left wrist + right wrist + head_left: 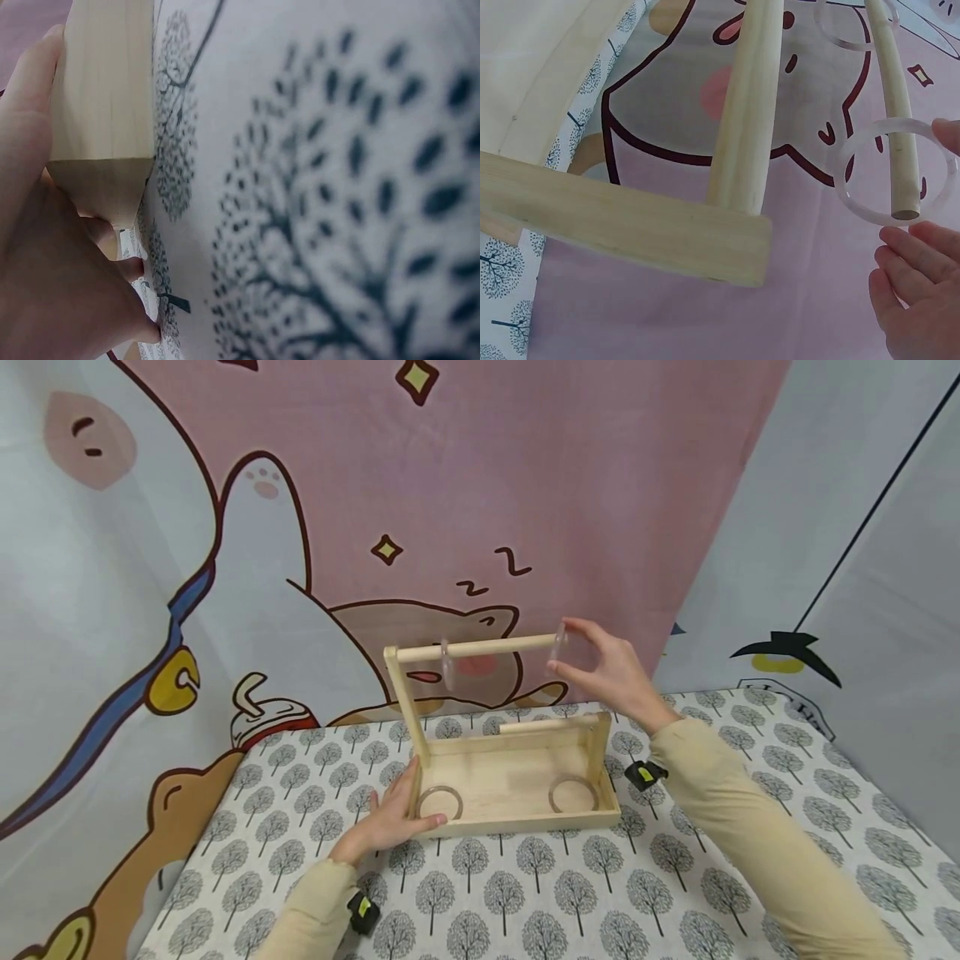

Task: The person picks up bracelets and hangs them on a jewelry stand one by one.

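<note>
A pale wooden tray stand [487, 785] has a long upper dowel [495, 647] on a tall left post and a shorter lower dowel [543, 725] on a right post. My right hand [611, 668] pinches a clear ring [557, 647] between thumb and fingers at the upper dowel's free right end. In the right wrist view the dowel's tip shows within the outline of this ring [847, 180]. Another clear ring [447, 667] hangs on the same dowel, nearer the post. My left hand [390, 818] grips the tray's front left corner, thumb along the front wall [105, 90].
Two more rings lie in the tray, one at the left [458, 802] and one at the right [552, 797]. The stand rests on a tree-print tablecloth [540, 893]. Directly behind the table hangs a cartoon-print curtain [600, 485].
</note>
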A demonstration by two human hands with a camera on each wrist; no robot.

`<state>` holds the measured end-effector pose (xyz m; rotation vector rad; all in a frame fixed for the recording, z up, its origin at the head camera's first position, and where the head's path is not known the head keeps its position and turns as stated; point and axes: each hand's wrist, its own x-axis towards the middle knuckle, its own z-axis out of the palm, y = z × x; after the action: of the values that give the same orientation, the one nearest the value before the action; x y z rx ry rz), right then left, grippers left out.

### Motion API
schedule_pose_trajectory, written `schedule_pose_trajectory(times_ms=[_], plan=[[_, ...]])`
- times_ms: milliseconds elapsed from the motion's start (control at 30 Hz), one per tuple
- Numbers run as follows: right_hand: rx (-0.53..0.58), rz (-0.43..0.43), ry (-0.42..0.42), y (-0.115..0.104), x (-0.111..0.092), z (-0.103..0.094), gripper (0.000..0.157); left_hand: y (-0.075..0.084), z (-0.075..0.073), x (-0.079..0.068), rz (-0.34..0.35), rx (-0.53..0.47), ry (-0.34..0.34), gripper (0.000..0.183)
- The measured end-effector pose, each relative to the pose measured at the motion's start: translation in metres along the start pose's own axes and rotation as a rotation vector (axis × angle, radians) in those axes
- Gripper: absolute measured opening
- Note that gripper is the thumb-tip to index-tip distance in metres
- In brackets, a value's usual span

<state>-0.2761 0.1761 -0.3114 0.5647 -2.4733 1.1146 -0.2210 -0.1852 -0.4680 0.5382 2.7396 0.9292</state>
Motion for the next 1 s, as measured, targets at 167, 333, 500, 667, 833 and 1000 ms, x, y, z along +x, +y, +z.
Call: schedule_pose_trajectory(times_ms=[167,333,500,667,833,1000], plan=[[-0.012,-0.052,-0.006,0.0,0.004,0.004,0.071,-0.001,0.0,0.0,0.002,-0.005,0.004,0.109],[-0.024,-0.118,-0.013,0.0,0.007,0.008,0.07,-0.001,0.0,0.001,0.003,-0.006,0.004,0.109],[-0.034,-0.164,-0.022,-0.001,0.009,0.01,0.07,-0.002,0.001,0.001,0.001,-0.001,0.005,0.109],[-0.047,-0.207,-0.024,-0.005,0.011,0.012,0.07,-0.002,0.001,0.001,-0.006,-0.004,0.004,0.11],[-0.07,-0.295,-0.01,-0.006,0.015,0.015,0.069,-0.002,0.001,0.001,0.003,-0.016,0.011,0.11],[-0.1,-0.367,0.01,-0.007,0.017,0.019,0.068,-0.004,0.002,0.001,0.005,-0.02,0.01,0.11]])
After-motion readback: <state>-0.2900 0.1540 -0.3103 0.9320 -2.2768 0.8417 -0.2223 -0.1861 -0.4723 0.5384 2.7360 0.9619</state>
